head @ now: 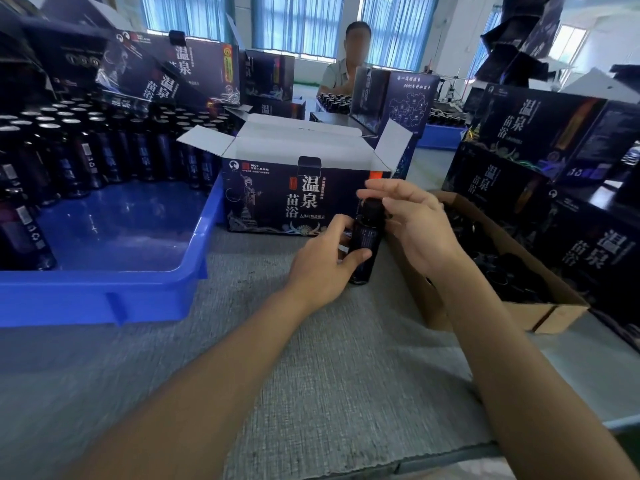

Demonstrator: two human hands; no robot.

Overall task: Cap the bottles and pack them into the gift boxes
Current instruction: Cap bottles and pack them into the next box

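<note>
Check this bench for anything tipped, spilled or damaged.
No spill or damage shows. At the far left a gift box leans tilted over the bottles in the blue tray, and boxes at the top right are heaped askew.

Dark capped bottle (364, 242) upright before open gift box (294, 195)

Dark navy cardboard gift box (277, 202): white lettering, white inner flaps. Small dark bottle (365, 240): black round cap (373, 206). Bright blue plastic tray (104, 299); brown cardboard carton (540, 315); grey ribbed table cloth (346, 358).
</note>
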